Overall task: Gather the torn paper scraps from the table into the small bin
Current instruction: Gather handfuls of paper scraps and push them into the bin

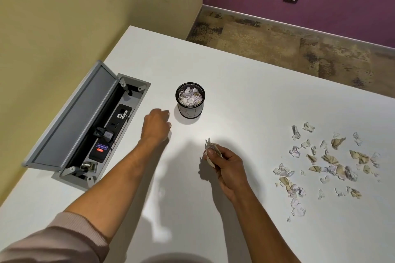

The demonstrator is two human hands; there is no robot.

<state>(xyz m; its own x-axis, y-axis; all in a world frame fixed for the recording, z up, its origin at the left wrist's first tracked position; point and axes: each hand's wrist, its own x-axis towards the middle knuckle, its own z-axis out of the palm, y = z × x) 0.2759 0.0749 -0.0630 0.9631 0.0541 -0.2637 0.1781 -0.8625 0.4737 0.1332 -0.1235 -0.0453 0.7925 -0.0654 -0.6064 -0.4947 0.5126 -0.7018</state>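
Note:
A small black mesh bin point(190, 111) stands on the white table point(245, 83), holding several crumpled paper scraps. My left hand point(157, 125) hovers just left of the bin with its fingers curled; a sliver of white shows at its fingertips, so whether it holds a scrap I cannot tell. My right hand point(226, 166) is raised over the table's middle and pinches a bunch of paper scraps point(210, 147) between thumb and fingers. Several loose scraps point(329, 162), white and tan, lie spread over the table to the right.
An open grey cable hatch point(85, 126) with its lid up is set into the table at the left, with a power strip and plug inside. Beyond the table's far edge there are patterned floor and a purple wall.

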